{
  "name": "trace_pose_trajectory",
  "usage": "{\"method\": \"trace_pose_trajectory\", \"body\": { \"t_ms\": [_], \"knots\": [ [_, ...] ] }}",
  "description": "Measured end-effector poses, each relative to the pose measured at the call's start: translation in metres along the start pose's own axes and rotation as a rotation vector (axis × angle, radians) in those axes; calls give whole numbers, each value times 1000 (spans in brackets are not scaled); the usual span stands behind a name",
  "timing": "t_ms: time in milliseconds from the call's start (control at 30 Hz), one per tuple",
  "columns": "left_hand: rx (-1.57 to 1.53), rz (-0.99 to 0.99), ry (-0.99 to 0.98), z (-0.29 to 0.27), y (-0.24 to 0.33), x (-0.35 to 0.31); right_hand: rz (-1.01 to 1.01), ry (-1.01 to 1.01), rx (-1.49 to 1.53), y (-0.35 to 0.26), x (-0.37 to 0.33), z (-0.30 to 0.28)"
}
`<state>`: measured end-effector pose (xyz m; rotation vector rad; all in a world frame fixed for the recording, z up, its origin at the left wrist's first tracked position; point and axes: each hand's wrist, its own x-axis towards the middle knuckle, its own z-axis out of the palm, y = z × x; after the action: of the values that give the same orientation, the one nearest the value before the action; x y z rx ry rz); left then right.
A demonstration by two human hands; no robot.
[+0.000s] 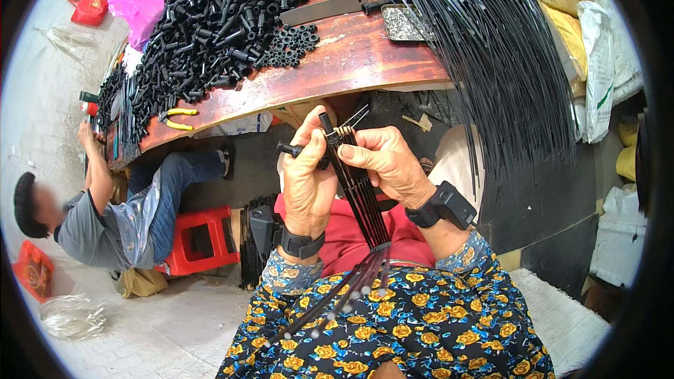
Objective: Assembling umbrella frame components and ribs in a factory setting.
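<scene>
Upright over my lap is a bundle of thin black metal rods that look like umbrella ribs (361, 203), its lower ends fanning out toward my apron. My left hand (307, 186) is closed around the upper part of this bundle, thumb pressed near the top. A dark flanged plastic piece (289, 149) sticks out from between its fingers. On the other side, my right hand (390, 163) pinches the top of the rods with thumb and fingers. A few short rod ends (358, 116) poke out above; what lies between the fingertips is partly hidden.
Black plastic tube fittings (225, 24) are heaped on the wooden table (382, 67), with yellow-handled pliers (180, 118) at its edge. Long black rods (505, 77) hang over the right side near a metal tray (407, 23). At left, a person (105, 217) sits beside a red stool (202, 238).
</scene>
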<state>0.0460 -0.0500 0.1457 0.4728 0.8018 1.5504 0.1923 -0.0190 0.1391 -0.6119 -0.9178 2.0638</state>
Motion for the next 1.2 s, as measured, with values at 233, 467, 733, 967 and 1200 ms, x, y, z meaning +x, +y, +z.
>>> {"method": "trace_pose_trajectory", "body": {
  "t_ms": [233, 467, 733, 967, 1200],
  "knots": [
    [11, 35, -24, 4, 2, -5, -53, 41, -43, 5, -2, -5],
    [38, 47, 42, 11, 0, -2, -179, -15, 152, 4, 8, 0],
    [-119, -62, -66, 0, -5, -2, -87, -5, 100, 6, 10, -9],
    [-216, -108, -150, -6, -4, -4, -45, -112, 187, 7, 8, -9],
    [-85, -152, -158, -15, 4, 6, -66, -71, 167, 10, 15, -15]
  ]
}}
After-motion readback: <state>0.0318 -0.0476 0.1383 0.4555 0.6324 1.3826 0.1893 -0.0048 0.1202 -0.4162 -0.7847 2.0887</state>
